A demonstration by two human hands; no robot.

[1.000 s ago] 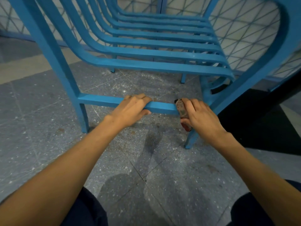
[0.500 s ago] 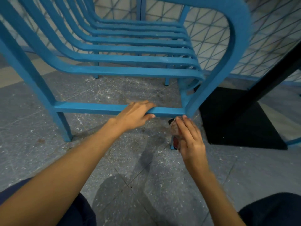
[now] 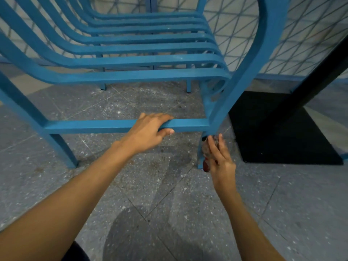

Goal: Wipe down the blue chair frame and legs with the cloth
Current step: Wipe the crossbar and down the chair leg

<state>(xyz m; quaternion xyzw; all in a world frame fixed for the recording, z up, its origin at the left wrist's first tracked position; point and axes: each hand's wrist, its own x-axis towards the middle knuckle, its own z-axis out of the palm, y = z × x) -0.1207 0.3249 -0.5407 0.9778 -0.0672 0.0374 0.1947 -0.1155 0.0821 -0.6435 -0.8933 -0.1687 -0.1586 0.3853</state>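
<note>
Grey floor [image 3: 169, 213], left hand [image 3: 148, 132] gripping crossbar [image 3: 90, 126], right hand [image 3: 221, 161] holding cloth [image 3: 206, 148] against leg [image 3: 200, 159]

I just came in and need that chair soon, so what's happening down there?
A person is cleaning the blue chair, working low near the floor. Their left hand grips the lower crossbar, apparently steadying the frame. Their right hand holds a cloth against the front leg, just below where the crossbar joins it. The leg wipe looks in progress. How much of the frame is already done cannot be told.
</note>
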